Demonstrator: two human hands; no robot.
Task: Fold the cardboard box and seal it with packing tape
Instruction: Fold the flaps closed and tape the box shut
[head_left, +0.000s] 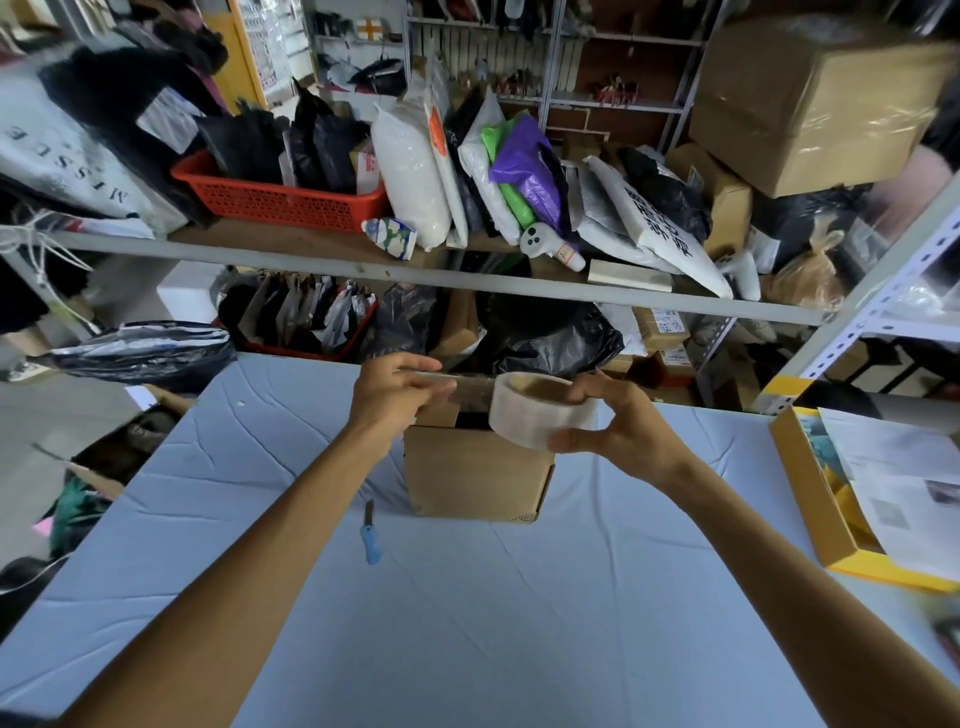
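Parcel stockroom: shelves (415, 270) crammed with mailer bags (415, 171).

hands stretching tape (543, 410), cardboard box (475, 475)

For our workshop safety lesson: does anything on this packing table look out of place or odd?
The blue utility knife lies loose on the table left of the cardboard box, blade apparently out, near the left forearm. Otherwise, left hand pinches the tape strip, right hand holds the tape roll.

left grip (400, 397): pinching, raised | right grip (618, 422): curled, holding, raised
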